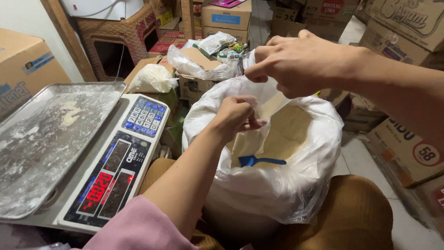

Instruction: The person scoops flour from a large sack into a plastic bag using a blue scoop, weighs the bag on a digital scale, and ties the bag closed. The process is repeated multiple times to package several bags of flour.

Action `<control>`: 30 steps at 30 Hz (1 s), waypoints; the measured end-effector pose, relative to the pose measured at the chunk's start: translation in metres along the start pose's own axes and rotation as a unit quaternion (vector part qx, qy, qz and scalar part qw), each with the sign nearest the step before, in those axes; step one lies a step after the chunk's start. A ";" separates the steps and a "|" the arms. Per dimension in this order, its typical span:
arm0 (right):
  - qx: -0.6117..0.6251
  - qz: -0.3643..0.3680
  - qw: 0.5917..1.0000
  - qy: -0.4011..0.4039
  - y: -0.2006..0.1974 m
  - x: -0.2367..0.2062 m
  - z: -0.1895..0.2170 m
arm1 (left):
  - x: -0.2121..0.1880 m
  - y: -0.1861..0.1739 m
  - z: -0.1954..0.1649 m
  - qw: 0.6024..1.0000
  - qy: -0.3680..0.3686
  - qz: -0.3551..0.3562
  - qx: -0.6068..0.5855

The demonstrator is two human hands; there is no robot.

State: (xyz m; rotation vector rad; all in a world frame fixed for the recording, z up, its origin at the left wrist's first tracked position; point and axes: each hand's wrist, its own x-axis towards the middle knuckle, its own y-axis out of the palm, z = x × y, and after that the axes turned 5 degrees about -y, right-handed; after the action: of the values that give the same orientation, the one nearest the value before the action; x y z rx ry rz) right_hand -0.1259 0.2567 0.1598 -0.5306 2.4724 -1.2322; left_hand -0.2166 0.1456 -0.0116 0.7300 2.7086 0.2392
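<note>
Closest in, a pink sleeve (138,227) runs up to the left hand (237,115), its fingers pinched shut on the edge of a small clear plastic bag (259,122) that hangs over the mouth of a big white sack (277,185). The right hand (296,62) is just above, thumb and forefinger nipped tight on the bag's other edge, so the two hands hold it stretched between them. Down inside the sack a blue scoop (259,161) lies on pale grain. To the left sits a digital scale (115,176) with a red display, blue keypad and a flour-dusted steel tray (41,139), its edge close to the sack. Right of the sack a strip of white floor tile (370,162) stays open before brown cartons (409,153) bearing a round red-and-white label. Farther back lie a filled white bag (151,78), open boxes of packets (203,69), and stacked cartons (226,18) with blue labels.
</note>
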 end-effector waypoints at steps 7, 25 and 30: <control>0.036 -0.116 0.991 -0.062 0.028 -0.013 -0.023 | 0.007 -0.002 0.010 0.999 0.029 -0.022 -0.012; 0.288 0.024 0.948 0.135 0.232 0.073 -0.005 | -0.063 -0.046 -0.092 0.980 0.145 -0.028 -0.130; 0.114 -0.080 0.979 0.147 0.284 0.131 0.045 | -0.098 -0.075 -0.136 0.964 0.230 -0.009 -0.130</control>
State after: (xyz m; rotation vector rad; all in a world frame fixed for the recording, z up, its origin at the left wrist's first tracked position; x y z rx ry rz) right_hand -0.2721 0.3234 -0.1122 -0.5246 2.5119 -1.7443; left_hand -0.2191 0.0207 0.1228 0.6328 3.0205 0.8372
